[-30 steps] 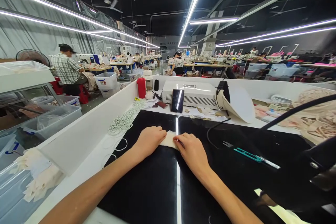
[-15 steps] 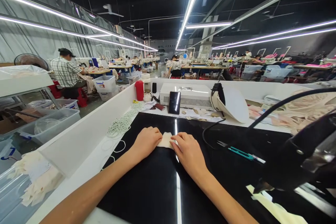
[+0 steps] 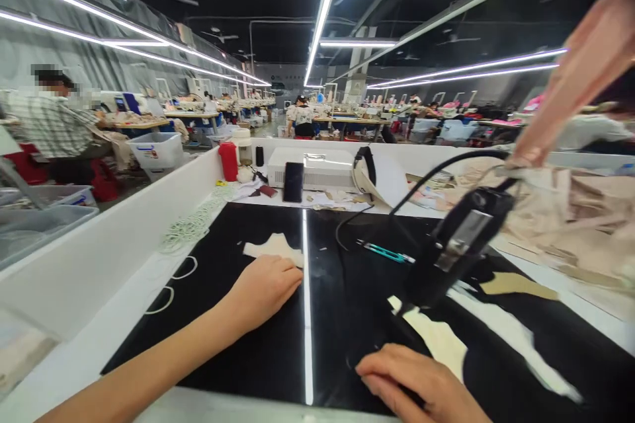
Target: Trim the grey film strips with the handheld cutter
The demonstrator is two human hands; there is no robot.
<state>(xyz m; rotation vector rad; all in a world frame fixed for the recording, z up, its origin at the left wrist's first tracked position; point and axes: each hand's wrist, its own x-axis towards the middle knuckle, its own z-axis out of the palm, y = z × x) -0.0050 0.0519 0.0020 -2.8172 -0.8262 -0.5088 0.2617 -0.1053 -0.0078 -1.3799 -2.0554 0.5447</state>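
Cream fabric pc (image 3: 272, 249) just beyond L hand (image 3: 262, 287) fingertips

Left forearm stretches from 8 o'clock toward centre; left hand (image 3: 262, 287) palm down, fingers loosely curled; right hand (image 3: 421, 386) at 5 o'clock, flat, fingers pointing toward 9 o'clock.

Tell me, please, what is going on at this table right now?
A person works at a black mat in a busy sewing hall. The left hand rests on the mat, fingertips at the edge of a small cream fabric piece. The right hand lies near the front edge, beside another cream piece. A black corded tool hangs tilted over that piece, and neither hand holds it. Teal snips lie untouched farther back.
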